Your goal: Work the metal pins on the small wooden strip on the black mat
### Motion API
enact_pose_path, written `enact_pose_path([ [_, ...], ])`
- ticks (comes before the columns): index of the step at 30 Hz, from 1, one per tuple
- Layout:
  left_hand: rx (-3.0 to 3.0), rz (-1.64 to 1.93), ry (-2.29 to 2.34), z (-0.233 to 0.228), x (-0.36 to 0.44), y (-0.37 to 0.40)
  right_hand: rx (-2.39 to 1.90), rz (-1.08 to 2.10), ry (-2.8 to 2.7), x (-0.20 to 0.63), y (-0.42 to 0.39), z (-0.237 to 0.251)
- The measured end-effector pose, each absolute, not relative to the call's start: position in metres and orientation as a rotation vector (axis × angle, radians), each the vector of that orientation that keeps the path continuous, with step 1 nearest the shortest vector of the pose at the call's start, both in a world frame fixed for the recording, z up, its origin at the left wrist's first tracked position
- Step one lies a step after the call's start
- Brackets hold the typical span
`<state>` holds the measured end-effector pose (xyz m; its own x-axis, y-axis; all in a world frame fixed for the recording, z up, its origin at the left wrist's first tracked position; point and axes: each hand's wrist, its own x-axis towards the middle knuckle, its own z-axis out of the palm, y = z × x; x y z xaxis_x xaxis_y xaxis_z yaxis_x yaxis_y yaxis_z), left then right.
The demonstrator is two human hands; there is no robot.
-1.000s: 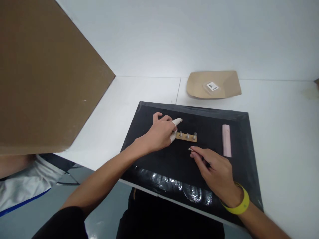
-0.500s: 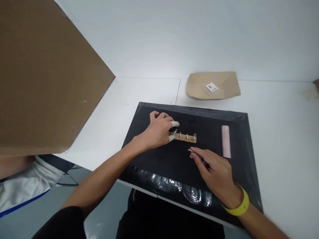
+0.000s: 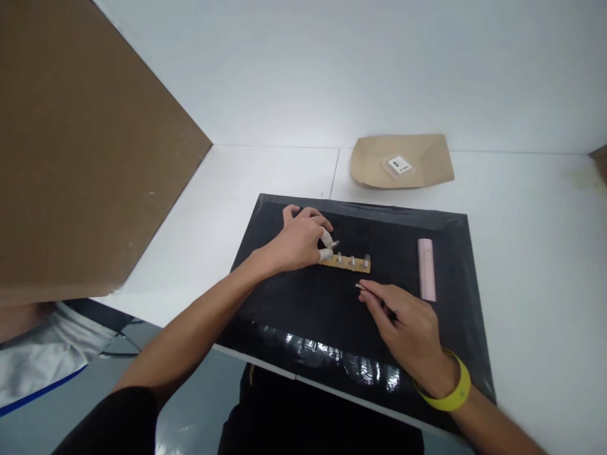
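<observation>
Pinching a small metal post (image 3: pixel 333 244) at the near end of a tan strip (image 3: pixel 346 263), the left hand (image 3: pixel 296 242) has its fingers closed on it; three posts already stand beyond. The right hand (image 3: pixel 408 325) grips a thin tool (image 3: pixel 361 287) just beside the strip, on a black mat (image 3: pixel 294 297).

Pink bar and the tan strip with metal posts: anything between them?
Nothing. Head view shows only bare black mat between the tan strip and the pink bar.
</observation>
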<state>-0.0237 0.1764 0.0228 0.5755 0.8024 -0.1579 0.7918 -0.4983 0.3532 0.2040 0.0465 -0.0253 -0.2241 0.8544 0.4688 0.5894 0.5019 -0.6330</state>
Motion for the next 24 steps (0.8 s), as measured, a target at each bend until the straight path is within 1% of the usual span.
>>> enact_pose_path([
  [10,2.38,0.027,1.332,0.021,-0.016,0.181,-1.182,0.412,-1.912,0.204,0.046,-0.026],
  [24,2.555,-0.166,1.251,0.028,-0.01,0.179,-1.183,0.409,-1.929,0.205,0.046,-0.028],
])
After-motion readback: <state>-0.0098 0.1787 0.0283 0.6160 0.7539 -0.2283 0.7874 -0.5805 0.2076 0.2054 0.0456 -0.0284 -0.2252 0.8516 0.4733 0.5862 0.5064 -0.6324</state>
